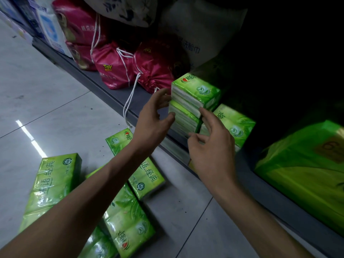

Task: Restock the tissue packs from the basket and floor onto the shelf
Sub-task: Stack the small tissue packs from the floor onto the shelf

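Observation:
Two green tissue packs (195,94) are stacked at the front edge of the low grey shelf (119,95). My left hand (154,118) touches the stack's left end with spread fingertips. My right hand (210,144) touches its front face, index finger at the top pack's lower corner. Neither hand grips a pack. Another green pack (234,125) lies on the shelf just right of the stack. Several more green packs lie on the tiled floor: one (54,179) at the left, one (147,174) under my left forearm, one (128,226) near the bottom. No basket is in view.
Red drawstring bags (119,69) sit on the shelf left of the stack, their white cords hanging over the edge. A large green tissue bundle (305,175) fills the shelf at the right. Blue and white packages (48,27) stand at the far left. The shelf interior above is dark.

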Motion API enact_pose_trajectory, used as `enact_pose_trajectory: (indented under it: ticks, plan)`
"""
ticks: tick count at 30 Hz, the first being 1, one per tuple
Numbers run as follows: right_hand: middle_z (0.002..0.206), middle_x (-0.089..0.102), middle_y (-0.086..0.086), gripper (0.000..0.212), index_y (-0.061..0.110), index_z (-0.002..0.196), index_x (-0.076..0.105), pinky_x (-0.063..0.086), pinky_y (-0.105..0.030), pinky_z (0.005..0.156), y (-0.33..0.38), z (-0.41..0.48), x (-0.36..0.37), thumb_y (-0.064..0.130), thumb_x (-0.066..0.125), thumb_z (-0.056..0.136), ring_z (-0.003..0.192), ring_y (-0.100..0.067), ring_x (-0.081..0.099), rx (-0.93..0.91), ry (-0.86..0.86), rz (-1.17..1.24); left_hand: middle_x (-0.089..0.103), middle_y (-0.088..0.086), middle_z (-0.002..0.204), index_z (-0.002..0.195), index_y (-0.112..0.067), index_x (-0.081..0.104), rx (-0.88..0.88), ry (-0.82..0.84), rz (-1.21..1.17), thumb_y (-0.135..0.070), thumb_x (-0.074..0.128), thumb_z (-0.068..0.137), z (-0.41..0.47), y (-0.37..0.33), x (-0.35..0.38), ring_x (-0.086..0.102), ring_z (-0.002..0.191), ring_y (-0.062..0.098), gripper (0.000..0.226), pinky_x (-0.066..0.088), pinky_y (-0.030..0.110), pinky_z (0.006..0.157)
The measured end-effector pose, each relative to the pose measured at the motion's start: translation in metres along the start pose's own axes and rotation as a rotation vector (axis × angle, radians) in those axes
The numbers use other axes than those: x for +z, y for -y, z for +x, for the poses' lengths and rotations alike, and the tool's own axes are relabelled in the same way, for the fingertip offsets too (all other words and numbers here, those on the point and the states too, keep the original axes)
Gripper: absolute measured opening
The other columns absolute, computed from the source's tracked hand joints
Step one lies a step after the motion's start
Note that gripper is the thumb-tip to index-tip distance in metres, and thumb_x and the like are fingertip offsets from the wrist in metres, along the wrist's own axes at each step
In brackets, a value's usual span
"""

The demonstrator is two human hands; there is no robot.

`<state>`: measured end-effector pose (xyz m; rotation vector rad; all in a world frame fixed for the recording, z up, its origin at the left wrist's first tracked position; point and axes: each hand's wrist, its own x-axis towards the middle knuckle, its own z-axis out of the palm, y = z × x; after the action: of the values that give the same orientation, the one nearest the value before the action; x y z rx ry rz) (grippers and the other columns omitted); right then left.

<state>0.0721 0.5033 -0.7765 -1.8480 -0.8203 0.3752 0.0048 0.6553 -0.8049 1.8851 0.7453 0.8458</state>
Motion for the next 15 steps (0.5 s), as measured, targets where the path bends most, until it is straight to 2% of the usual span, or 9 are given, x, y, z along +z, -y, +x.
enact_pose_trajectory:
  ticks: [3,4,6,7,8,10,12,13,15]
  plan:
    - [0.163,0.037,0.007,0.069,0.029,0.158,0.036,0.058,-0.024,0.095,0.005,-0.003,0.000,0.001,0.057,0.098,0.110,0.001,0.067,0.043,0.029,0.082,0.067,-0.011,0.134,0.147,-0.017,0.058,-0.009,-0.006,-0.002,-0.007,0.068,0.097,0.006,0.000,0.005,0.063,0.123,0.007,0.052,0.053,0.034,0.106]
    - [0.162,0.037,0.007,0.070,0.030,0.158,0.035,0.059,-0.025,0.094,0.005,-0.003,0.001,0.000,0.057,0.098,0.105,0.003,0.067,0.050,0.032,0.096,0.070,-0.015,0.128,0.145,-0.017,0.061,-0.007,-0.013,0.001,-0.008,0.069,0.097,0.008,-0.001,0.006,0.064,0.120,0.007,0.049,0.054,0.036,0.105]
    - [0.163,0.036,0.007,0.071,0.031,0.157,0.034,0.059,-0.031,0.097,0.006,-0.004,0.004,0.002,0.058,0.098,0.113,0.001,0.065,0.054,0.033,0.111,0.071,-0.024,0.114,0.139,-0.019,0.067,0.001,-0.040,0.007,-0.010,0.072,0.095,0.012,-0.002,0.007,0.067,0.109,0.006,0.045,0.056,0.037,0.100]
    - [0.163,0.036,0.006,0.071,0.031,0.158,0.034,0.057,-0.034,0.100,0.007,-0.004,0.005,0.002,0.058,0.097,0.119,0.003,0.061,0.051,0.030,0.115,0.072,-0.025,0.109,0.136,-0.018,0.069,0.008,-0.050,0.010,-0.011,0.073,0.094,0.014,-0.002,0.007,0.067,0.102,0.002,0.043,0.056,0.034,0.097]
    - [0.164,0.036,0.004,0.071,0.029,0.157,0.034,0.055,-0.033,0.102,0.007,-0.003,0.006,0.001,0.059,0.097,0.118,0.014,0.056,0.046,0.027,0.122,0.071,-0.025,0.105,0.134,-0.016,0.071,0.005,-0.057,0.008,-0.011,0.075,0.093,0.016,-0.002,0.007,0.065,0.096,-0.005,0.042,0.056,0.029,0.093]
    - [0.164,0.035,0.000,0.070,0.022,0.156,0.033,0.050,-0.025,0.099,0.008,-0.003,0.008,-0.002,0.059,0.096,0.100,0.038,0.043,0.037,0.029,0.148,0.067,-0.031,0.098,0.132,-0.012,0.071,-0.014,-0.074,-0.003,-0.010,0.079,0.091,0.017,-0.001,0.007,0.063,0.086,-0.016,0.042,0.052,0.011,0.083]
    - [0.163,0.036,-0.004,0.068,0.018,0.154,0.034,0.049,-0.022,0.096,0.009,-0.003,0.009,-0.005,0.059,0.095,0.092,0.042,0.040,0.033,0.026,0.166,0.066,-0.032,0.096,0.132,-0.010,0.072,-0.034,-0.097,-0.017,-0.010,0.081,0.089,0.017,0.002,0.008,0.062,0.083,-0.019,0.044,0.050,0.005,0.079]
    - [0.163,0.036,-0.005,0.068,0.017,0.152,0.034,0.050,-0.025,0.098,0.008,-0.003,0.009,-0.005,0.059,0.094,0.097,0.040,0.042,0.027,0.018,0.165,0.066,-0.032,0.095,0.132,-0.010,0.071,-0.044,-0.105,-0.025,-0.010,0.081,0.088,0.017,0.003,0.007,0.063,0.083,-0.019,0.044,0.052,0.007,0.081]
    - [0.165,0.034,-0.007,0.066,0.019,0.149,0.035,0.050,-0.035,0.108,0.006,-0.002,0.009,-0.005,0.059,0.092,0.129,0.022,0.040,0.023,0.000,0.145,0.067,-0.031,0.094,0.131,-0.008,0.071,-0.069,-0.111,-0.055,-0.008,0.081,0.088,0.018,0.004,0.008,0.065,0.084,-0.017,0.045,0.054,0.009,0.081]
